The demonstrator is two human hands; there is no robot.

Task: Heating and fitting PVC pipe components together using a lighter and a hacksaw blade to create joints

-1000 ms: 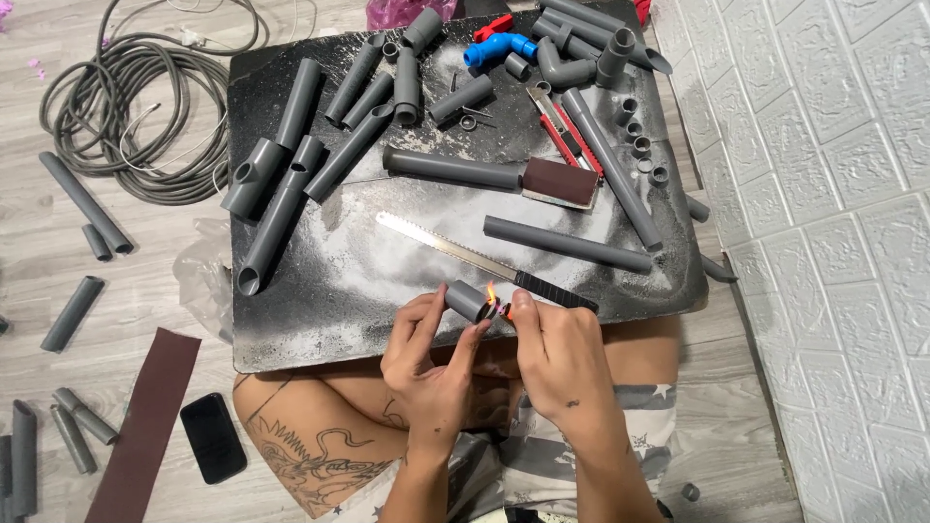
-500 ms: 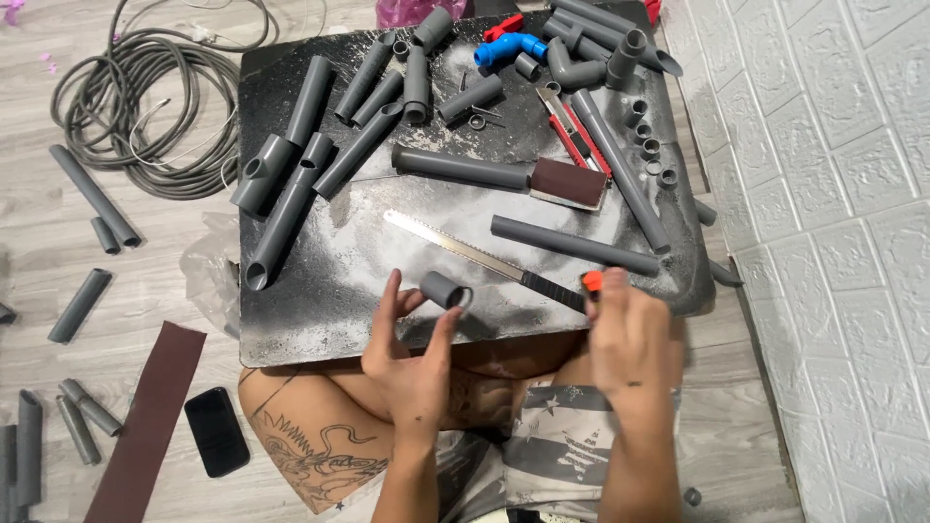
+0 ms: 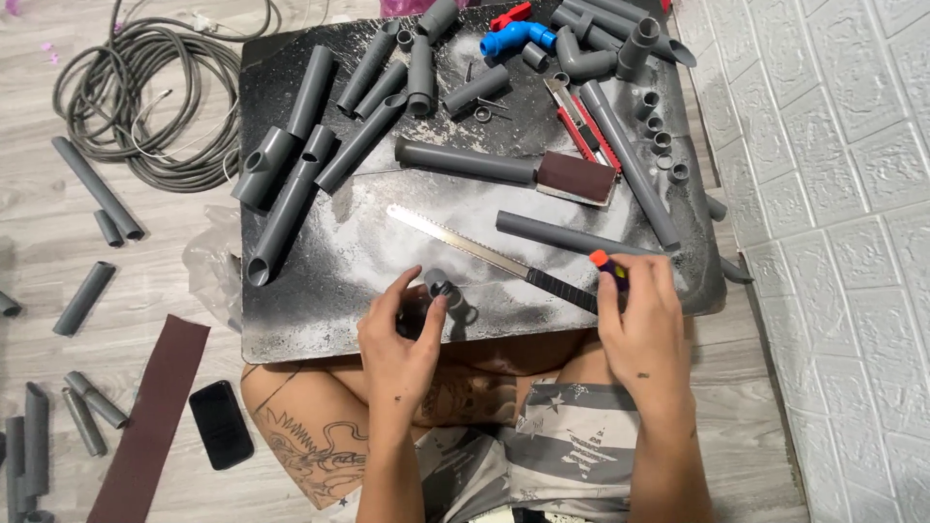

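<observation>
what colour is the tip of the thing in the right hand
Orange: the lighter in the right hand has an orange tip, seen in the head view.

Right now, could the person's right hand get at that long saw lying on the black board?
Probably yes. The right hand rests beside the saw's dark handle, nothing lying between them, though its fingers already hold a small orange-tipped tool.

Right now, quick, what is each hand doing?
Left hand: closed on a short grey pipe piece, held over the board.
Right hand: closed on a small orange-tipped lighter.
</observation>
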